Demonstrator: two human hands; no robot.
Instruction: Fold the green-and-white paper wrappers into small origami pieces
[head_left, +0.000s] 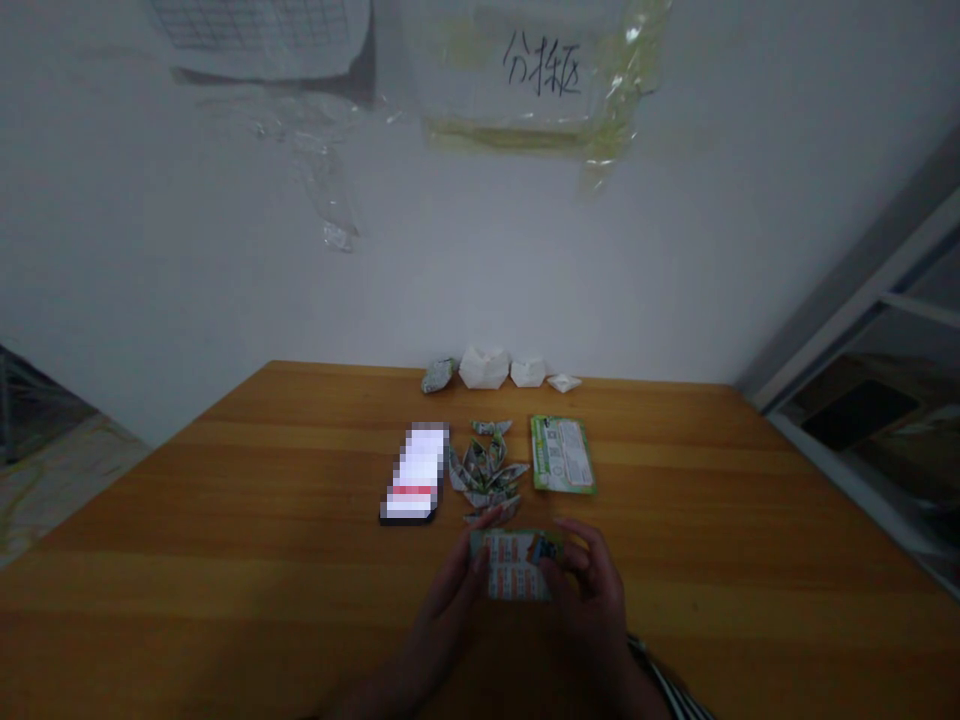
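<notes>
One small printed slip (pixel 517 582) is pinched between the left hand (pixel 450 588) and the right hand (pixel 602 592), low in the view and over the near part of the table (pixel 225 560). Its long axis runs from side to side, straight across from hand to hand, with the printed face turned toward the person. Neither hand is clearly nearer: the left grip takes the left end, thumb on the face and fingers behind the far corner, while the right grip takes the right end, its thumb reaching farther in over the print and its fingers curled at the edge. Whether the slip's near edge touches the table cannot be told. Just beyond its far edge lies a cluster of folded pieces (pixel 486 475), the closest one partly hidden by the left fingertips. A phone (pixel 415 475) lies to the cluster's left, lit screen up, its length running away from the person; a green-edged sheet (pixel 564 455) lies flat to the right. Along the table's far edge, near the wall (pixel 480 280), sit three white folds (pixel 484 369) and one patterned fold (pixel 439 375).
</notes>
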